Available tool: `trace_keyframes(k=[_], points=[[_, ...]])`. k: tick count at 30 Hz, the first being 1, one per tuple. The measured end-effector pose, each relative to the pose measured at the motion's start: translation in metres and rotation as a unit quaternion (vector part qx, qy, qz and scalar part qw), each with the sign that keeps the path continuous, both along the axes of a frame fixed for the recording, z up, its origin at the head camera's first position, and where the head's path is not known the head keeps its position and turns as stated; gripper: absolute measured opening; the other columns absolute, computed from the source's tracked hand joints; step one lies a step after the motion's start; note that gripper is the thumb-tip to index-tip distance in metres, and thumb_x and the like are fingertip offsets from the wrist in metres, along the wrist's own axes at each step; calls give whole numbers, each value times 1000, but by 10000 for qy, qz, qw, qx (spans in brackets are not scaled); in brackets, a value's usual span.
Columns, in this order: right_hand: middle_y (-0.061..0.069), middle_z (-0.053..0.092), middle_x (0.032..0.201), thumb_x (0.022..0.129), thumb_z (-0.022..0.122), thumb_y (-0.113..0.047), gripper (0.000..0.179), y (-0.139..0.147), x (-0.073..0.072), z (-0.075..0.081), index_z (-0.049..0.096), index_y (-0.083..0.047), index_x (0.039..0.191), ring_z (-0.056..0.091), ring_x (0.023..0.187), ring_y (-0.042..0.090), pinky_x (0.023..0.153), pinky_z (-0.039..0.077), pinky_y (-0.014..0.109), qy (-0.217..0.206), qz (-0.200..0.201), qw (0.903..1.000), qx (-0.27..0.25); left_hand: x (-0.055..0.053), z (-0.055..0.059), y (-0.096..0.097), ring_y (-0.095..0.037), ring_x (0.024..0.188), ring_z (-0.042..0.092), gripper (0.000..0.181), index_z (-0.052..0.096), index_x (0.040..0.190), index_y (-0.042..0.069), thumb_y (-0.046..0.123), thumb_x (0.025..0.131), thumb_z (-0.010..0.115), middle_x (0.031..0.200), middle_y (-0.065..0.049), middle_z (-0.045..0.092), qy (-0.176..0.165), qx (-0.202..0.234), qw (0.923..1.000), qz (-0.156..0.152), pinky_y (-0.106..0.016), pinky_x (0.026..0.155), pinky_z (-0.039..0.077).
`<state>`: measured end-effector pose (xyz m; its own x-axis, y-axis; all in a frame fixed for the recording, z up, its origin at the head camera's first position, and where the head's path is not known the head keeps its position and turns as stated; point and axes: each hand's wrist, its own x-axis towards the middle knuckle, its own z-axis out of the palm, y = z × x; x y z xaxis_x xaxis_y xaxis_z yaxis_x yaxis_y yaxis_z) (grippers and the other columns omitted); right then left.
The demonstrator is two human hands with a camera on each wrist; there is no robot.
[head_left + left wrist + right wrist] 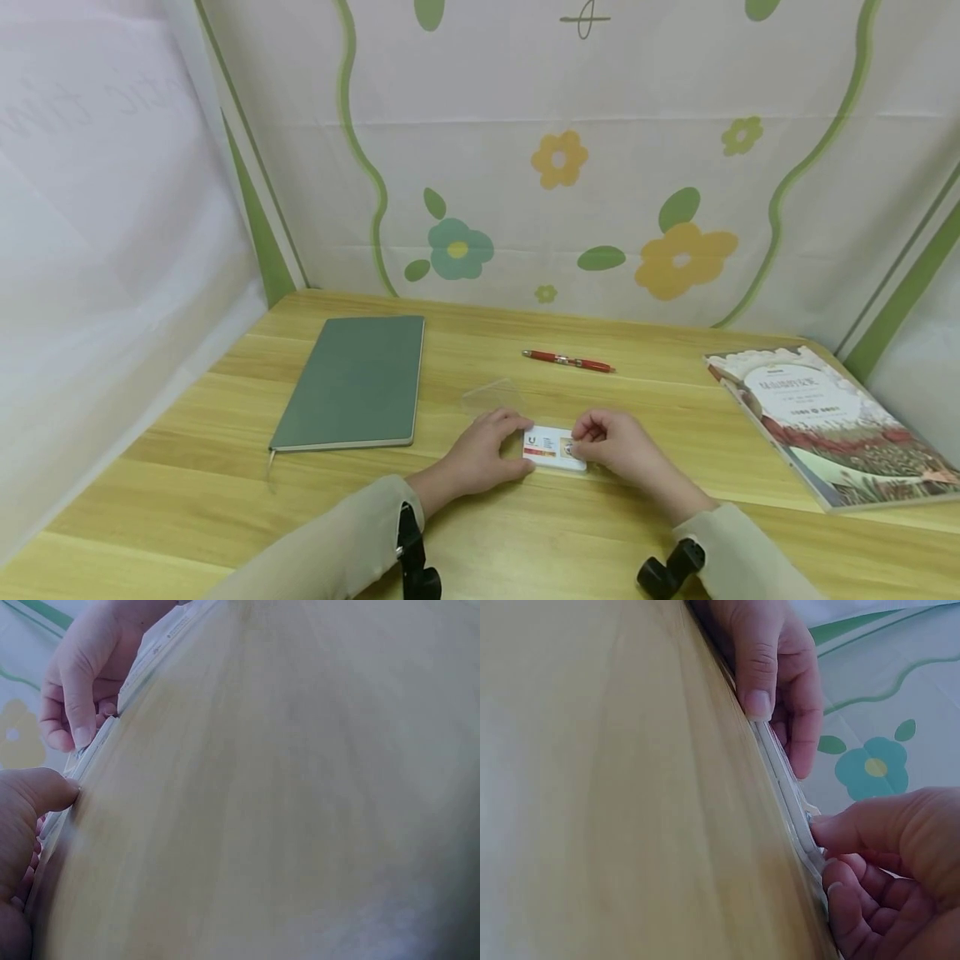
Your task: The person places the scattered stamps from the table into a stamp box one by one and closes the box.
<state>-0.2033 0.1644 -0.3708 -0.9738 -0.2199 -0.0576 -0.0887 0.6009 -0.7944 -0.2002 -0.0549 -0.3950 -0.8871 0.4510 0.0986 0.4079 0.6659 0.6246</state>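
A thin white card case (542, 442) lies flat on the table, printed with small text, a red-orange band and a tan square at its right end. My left hand (489, 451) grips its left end, thumb on the near edge and fingers on the far edge. At the right end, my right hand (611, 444) pinches the case by the tan square with thumb and curled fingers. From the right wrist view, the case (784, 780) appears edge-on, the right thumb (855, 825) on its top. A clear plastic cover (495, 393) lies just behind the left hand.
A green notebook (352, 383) with a ribbon lies on the left. Behind the case is a red pen (567, 360). On the right lies a book with a floral cover (832, 425). A printed cloth (480, 150) hangs along the wooden table's (645, 337) back edge.
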Motion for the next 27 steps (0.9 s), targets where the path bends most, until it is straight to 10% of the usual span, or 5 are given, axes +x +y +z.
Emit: trace_keyframes(k=[27], points=[[4, 57, 78, 80, 70, -14, 13, -1, 0, 3, 62, -7, 88, 48, 72, 16, 59, 41, 26, -131, -345, 9993, 107, 1, 3, 1, -20, 114, 47, 50, 57, 125, 15, 33, 80, 69, 125, 0, 52, 72, -58, 10000, 0, -38, 97, 39]])
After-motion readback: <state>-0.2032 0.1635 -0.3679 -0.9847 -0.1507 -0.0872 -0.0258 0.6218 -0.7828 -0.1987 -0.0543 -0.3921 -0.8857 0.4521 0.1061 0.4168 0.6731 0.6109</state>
